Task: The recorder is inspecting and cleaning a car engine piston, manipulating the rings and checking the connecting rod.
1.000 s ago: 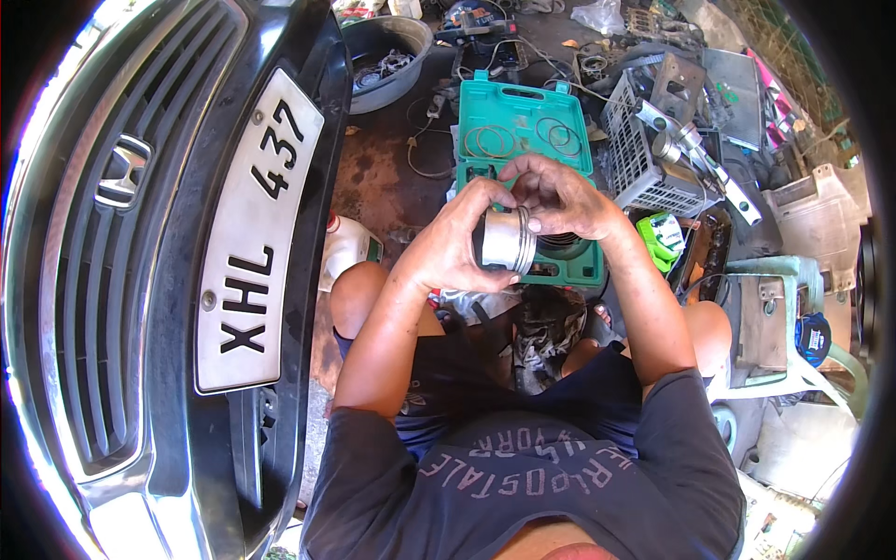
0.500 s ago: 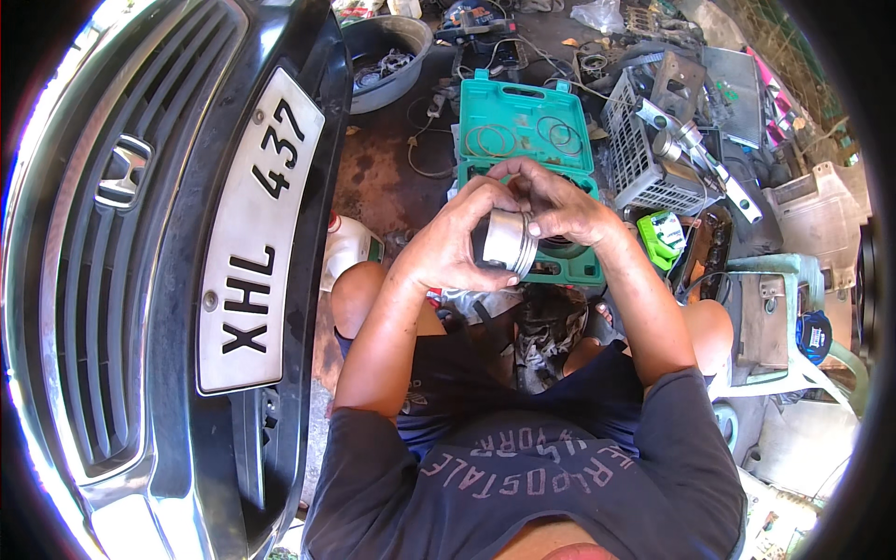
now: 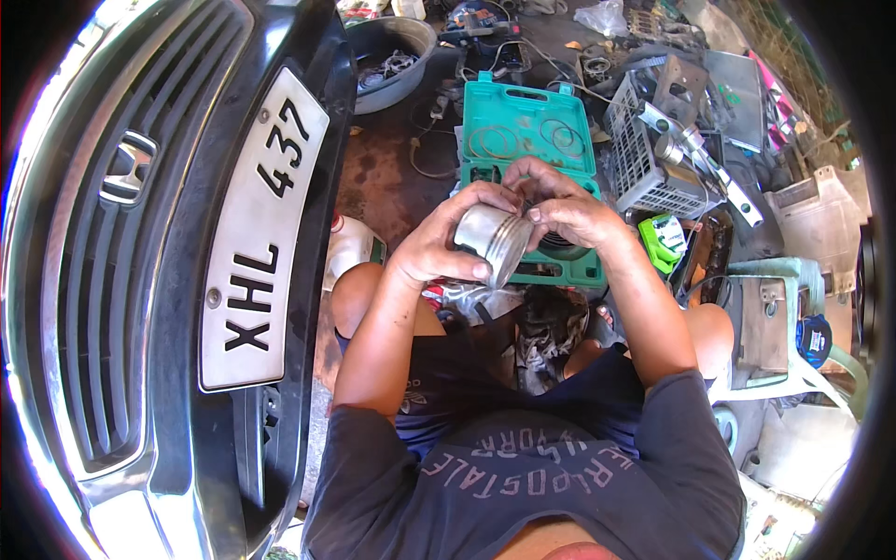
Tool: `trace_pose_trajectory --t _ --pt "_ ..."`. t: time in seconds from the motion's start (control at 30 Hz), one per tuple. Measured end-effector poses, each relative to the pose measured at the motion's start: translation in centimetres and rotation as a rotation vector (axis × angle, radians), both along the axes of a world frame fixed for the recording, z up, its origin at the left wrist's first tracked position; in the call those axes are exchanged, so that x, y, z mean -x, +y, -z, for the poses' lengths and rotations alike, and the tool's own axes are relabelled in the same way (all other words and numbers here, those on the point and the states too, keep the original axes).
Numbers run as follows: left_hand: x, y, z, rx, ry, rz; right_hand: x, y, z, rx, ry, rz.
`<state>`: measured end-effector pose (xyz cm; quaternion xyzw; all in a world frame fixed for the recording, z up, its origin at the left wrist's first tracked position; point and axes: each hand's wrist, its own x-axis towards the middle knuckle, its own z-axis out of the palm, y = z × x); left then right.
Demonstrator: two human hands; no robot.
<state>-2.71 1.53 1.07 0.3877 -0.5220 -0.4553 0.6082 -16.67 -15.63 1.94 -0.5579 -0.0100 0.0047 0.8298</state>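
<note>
Piston (image 3: 482, 233): in front of the green case (image 3: 525, 105).
Left hand (image 3: 431, 245): wrapped around it; loosening could drop it.
Right hand (image 3: 574, 215): at its grooved end (image 3: 510, 246), can't tell if pinching; hard pushing could tip it.

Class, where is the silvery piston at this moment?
Near the centre of the head view, the silvery piston is held in the left hand, with the right hand at its grooved end and the open green case beyond it.
</note>
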Motion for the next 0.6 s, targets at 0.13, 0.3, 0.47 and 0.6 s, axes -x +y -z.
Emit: trace_pose_trajectory --t 0.13,0.3,0.47,0.6 --pt "0.3 0.2 -0.3 -0.099 0.502 -0.010 1.0 0.1 -2.3 0.476 -0.067 -0.004" --pt "0.4 0.5 0.3 -0.113 0.843 0.214 0.3 2.1 -3.6 0.957 -0.539 0.360" --pt "2.1 0.3 0.6 -0.187 0.973 0.152 -0.4 2.1 -2.8 0.854 -0.529 0.354" --pt "2.6 0.0 0.2 -0.160 0.999 0.002 -0.6 2.2 -1.9 0.735 -0.445 0.339"
